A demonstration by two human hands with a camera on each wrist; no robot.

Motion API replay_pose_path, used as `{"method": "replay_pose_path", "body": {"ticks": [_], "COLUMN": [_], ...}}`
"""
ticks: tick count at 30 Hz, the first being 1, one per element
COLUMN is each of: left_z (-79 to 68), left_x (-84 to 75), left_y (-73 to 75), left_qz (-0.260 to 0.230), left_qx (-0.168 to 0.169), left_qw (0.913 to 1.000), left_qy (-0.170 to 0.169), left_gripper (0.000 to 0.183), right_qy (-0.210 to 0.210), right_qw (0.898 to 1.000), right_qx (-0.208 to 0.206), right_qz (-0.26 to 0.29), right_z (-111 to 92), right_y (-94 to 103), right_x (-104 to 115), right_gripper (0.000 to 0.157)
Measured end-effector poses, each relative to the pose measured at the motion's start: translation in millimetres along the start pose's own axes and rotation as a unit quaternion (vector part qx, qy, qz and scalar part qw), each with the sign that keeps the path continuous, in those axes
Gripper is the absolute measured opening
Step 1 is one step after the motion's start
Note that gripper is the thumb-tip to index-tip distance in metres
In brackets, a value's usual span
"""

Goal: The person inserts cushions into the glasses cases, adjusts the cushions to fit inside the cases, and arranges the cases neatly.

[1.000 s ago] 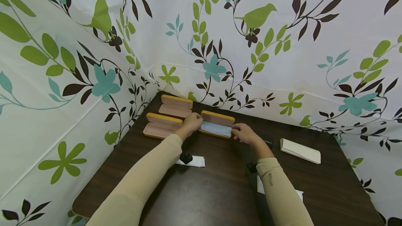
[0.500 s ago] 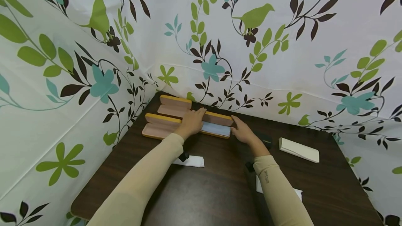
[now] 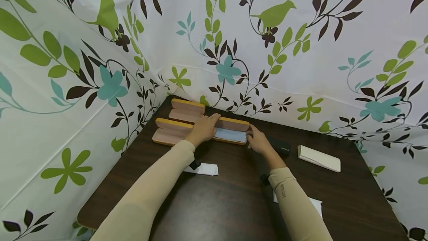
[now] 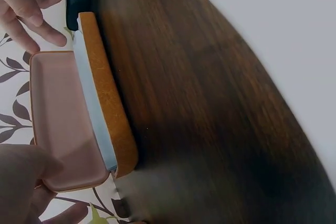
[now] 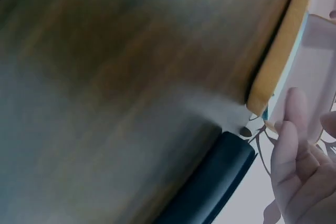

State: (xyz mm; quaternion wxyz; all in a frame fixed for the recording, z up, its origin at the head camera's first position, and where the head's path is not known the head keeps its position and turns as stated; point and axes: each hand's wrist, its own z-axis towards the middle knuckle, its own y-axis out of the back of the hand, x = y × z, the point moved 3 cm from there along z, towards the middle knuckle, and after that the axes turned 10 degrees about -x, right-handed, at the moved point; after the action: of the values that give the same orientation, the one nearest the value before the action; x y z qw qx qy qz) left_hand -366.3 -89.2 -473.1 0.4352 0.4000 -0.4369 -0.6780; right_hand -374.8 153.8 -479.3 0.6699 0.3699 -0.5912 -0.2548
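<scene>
A yellow-orange glasses case (image 3: 233,124) with a pinkish lining stands with its lid up at the back of the table. A pale blue cloth (image 3: 230,135) lies in its lower half. My left hand (image 3: 203,129) holds the lid's left end, thumb on the lining and fingers behind, as the left wrist view shows. At the opposite end, my right hand (image 3: 259,141) has its fingers loosely extended by the lid's corner; firm contact is hard to tell. Two more raised-lid glasses cases, one behind (image 3: 186,111) and one in front (image 3: 172,132), sit to the left.
A dark case (image 3: 279,147) lies just right of my right hand. Farther right is a cream folded case (image 3: 319,158). White folded cloths lie under my left forearm (image 3: 208,169) and right forearm (image 3: 315,205). A patterned curtain (image 3: 267,66) borders the dark table (image 3: 220,207).
My left hand has gone from the case's lower left edge up to its lid. The right hand has risen from the lower right edge toward the lid's right corner.
</scene>
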Motion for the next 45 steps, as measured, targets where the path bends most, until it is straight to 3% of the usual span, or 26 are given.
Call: {"method": "replay_pose_path", "body": {"ticks": [10, 16, 19, 22, 26, 31, 38, 45], "left_z": [-0.3, 0.2, 0.2, 0.6, 0.1, -1.1, -9.9, -20.6], "left_x": [5.9, 5.8, 5.6, 5.8, 6.6, 6.4, 3.1, -2.6], "left_y": [-2.1, -0.8, -0.8, -0.3, 1.9, 4.0, 4.6, 9.8], "left_qz": [-0.021, -0.031, -0.039, -0.039, -0.003, 0.038, 0.043, 0.024], "left_qx": [-0.028, -0.025, -0.026, -0.023, -0.015, -0.022, -0.03, -0.052], "left_qw": [0.9992, 0.999, 0.9988, 0.9989, 0.9999, 0.9984, 0.9969, 0.9966], "left_qy": [0.02, 0.019, 0.018, 0.012, -0.005, -0.034, -0.058, -0.06], "left_gripper": [0.058, 0.059, 0.059, 0.058, 0.059, 0.059, 0.056, 0.052], "right_qy": [-0.007, -0.007, -0.006, 0.0, 0.04, 0.076, 0.094, 0.111], "right_qw": [0.999, 0.998, 0.998, 0.999, 0.998, 0.996, 0.986, 0.979], "right_qx": [0.033, 0.061, 0.047, -0.003, -0.047, -0.006, -0.019, -0.031], "right_qz": [0.025, 0.027, 0.039, 0.037, -0.005, -0.05, -0.136, -0.167], "right_z": [-3.1, -8.7, -7.3, -4.2, -1.6, 0.0, -2.3, -8.2], "right_y": [-15.5, -17.7, -15.4, -10.1, -3.1, 0.8, 7.2, 12.8], "right_x": [-0.9, 3.4, 2.0, 0.3, 2.0, 5.2, 9.8, 20.2], "right_gripper": [0.075, 0.08, 0.078, 0.071, 0.068, 0.072, 0.069, 0.058]}}
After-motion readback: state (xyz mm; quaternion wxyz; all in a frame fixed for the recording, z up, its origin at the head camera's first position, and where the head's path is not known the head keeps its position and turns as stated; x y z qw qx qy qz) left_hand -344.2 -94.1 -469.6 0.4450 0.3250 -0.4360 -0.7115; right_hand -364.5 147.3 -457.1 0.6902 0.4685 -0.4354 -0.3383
